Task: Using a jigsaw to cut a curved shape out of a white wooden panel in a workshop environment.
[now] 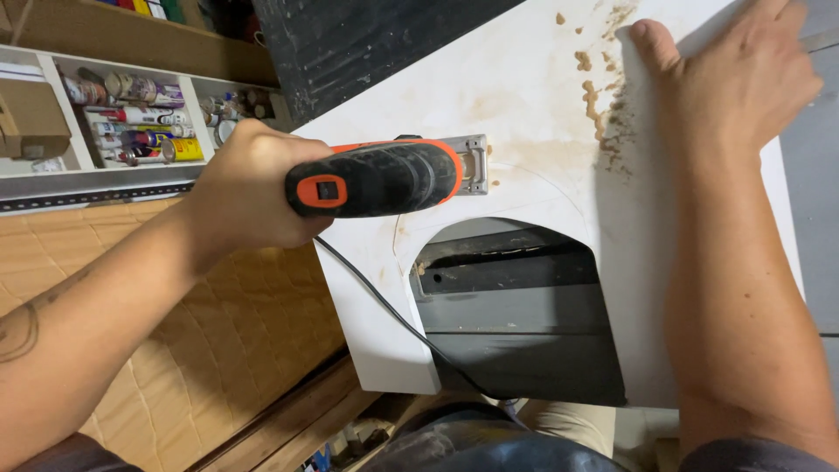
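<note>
My left hand [245, 188] grips the handle of a black and orange jigsaw [384, 177], whose metal base plate rests flat on a white board [524, 105]. The saw sits just above an arched opening [516, 306] cut out of the board. A thin pencil curve runs on the board past the saw's base. My right hand [730, 79] lies flat on the board's far right part, fingers spread, beside a trail of brown sawdust [607, 114]. The saw's black cord [384, 306] hangs down across the board toward me.
A white shelf [131, 122] at the upper left holds tubes and cans. Below it lies a tan quilted sheet [175, 350] over wooden planks. A dark panel [367, 44] stands behind the board. Grey metal shows through the cut opening.
</note>
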